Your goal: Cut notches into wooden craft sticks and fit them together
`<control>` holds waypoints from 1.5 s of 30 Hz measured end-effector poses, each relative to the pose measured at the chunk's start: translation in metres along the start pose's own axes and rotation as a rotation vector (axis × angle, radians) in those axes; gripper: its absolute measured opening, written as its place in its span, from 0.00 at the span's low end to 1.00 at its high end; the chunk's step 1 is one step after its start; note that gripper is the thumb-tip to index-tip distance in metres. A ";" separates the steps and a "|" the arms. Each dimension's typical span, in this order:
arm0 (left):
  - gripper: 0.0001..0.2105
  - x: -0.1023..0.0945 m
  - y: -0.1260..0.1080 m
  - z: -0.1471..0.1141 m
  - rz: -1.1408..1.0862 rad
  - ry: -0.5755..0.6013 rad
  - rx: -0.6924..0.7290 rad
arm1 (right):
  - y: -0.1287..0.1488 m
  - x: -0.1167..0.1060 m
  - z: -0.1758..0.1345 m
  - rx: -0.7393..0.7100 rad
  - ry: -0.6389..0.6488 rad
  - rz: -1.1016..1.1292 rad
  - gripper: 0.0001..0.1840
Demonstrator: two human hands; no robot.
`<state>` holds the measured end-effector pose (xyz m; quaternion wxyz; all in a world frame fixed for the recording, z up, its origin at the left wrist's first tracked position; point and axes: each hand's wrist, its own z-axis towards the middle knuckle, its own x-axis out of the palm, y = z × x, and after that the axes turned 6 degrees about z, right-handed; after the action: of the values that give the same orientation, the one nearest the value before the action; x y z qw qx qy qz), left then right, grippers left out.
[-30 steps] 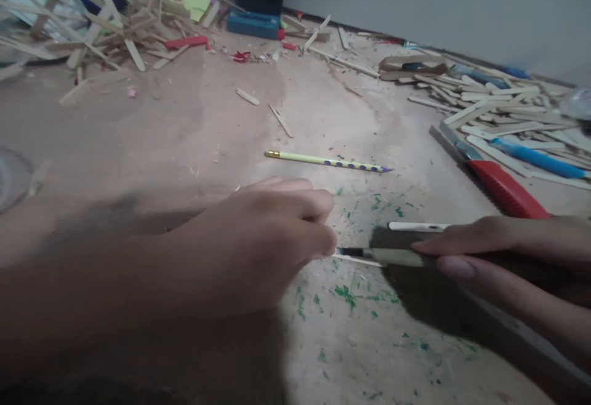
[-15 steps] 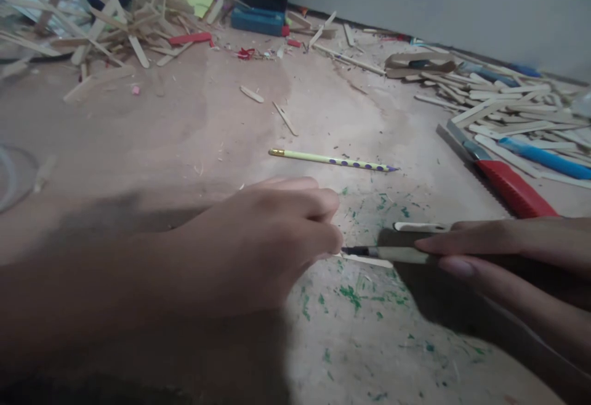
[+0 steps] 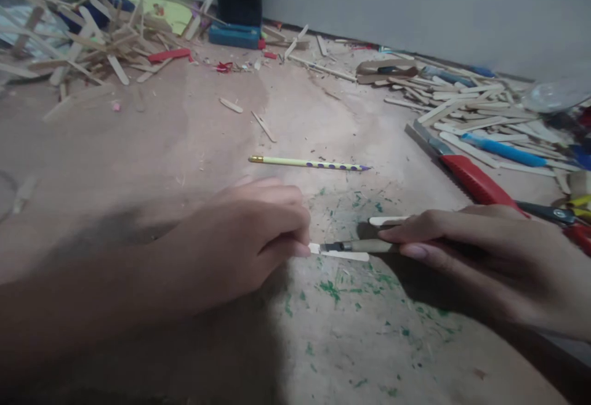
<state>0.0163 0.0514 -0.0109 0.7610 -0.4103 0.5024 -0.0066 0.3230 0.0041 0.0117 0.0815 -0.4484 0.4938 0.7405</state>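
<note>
My left hand (image 3: 263,232) is closed, its thumb and fingers pinching a pale wooden craft stick (image 3: 348,256) against the table. The stick's right end sticks out beyond the fingertips, and the rest is hidden under the hand. My right hand (image 3: 475,257) grips a slim craft knife (image 3: 369,245) by its light handle. Its dark tip points left and meets the stick close to my left fingertips. Another craft stick (image 3: 388,221) lies partly under my right fingers. Beyond both hands rests a pale yellow pencil (image 3: 295,162) with purple spots.
A red-handled box cutter (image 3: 480,180) lies to the right, beside a heap of craft sticks (image 3: 489,106) and a blue pen (image 3: 503,149). Scissors (image 3: 545,212) show behind my right hand. At the back left is a tangled stick pile (image 3: 92,42). Green marks dot the table (image 3: 332,337).
The view has shifted a little to the right, so more of the right side shows. The knife tip has come slightly away from my left fingertips, exposing more stick. Both hands keep their grip.
</note>
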 end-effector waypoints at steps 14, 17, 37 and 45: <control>0.10 -0.001 0.002 0.002 0.014 -0.009 0.047 | -0.005 -0.009 0.001 -0.023 -0.057 -0.014 0.13; 0.10 -0.001 0.003 0.001 0.010 -0.003 0.044 | -0.003 -0.008 0.001 -0.041 -0.067 -0.014 0.11; 0.10 0.001 0.003 0.001 0.003 0.009 0.035 | -0.003 -0.005 0.002 -0.077 0.013 -0.016 0.14; 0.11 -0.002 0.001 0.002 0.016 0.009 0.036 | 0.002 -0.002 0.002 0.016 0.009 0.052 0.22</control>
<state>0.0164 0.0541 -0.0098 0.7660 -0.3926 0.5089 -0.0112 0.3216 0.0052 0.0148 0.0634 -0.4381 0.5115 0.7365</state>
